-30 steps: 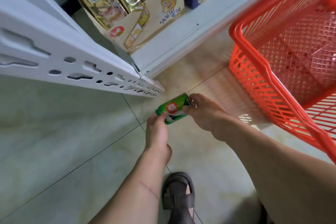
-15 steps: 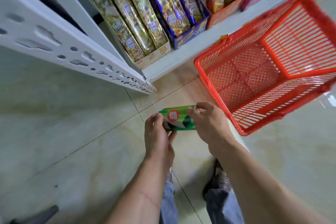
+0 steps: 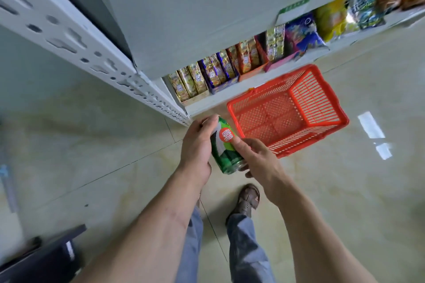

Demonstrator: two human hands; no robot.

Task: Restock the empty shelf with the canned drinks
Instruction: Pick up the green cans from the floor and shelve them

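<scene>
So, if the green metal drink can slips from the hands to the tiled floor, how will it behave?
The green metal drink can is a smooth cylinder, so it would probably roll on the glossy tiled floor. Its thin wall may dent. The left hand and right hand both grip it, so a slip seems unlikely.

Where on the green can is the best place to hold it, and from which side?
Grip the can around its round middle, from the left side, as the left hand does now. It lies tilted between both hands, and the right hand covers its lower right side, so the left wall is the freer curved surface.
</scene>
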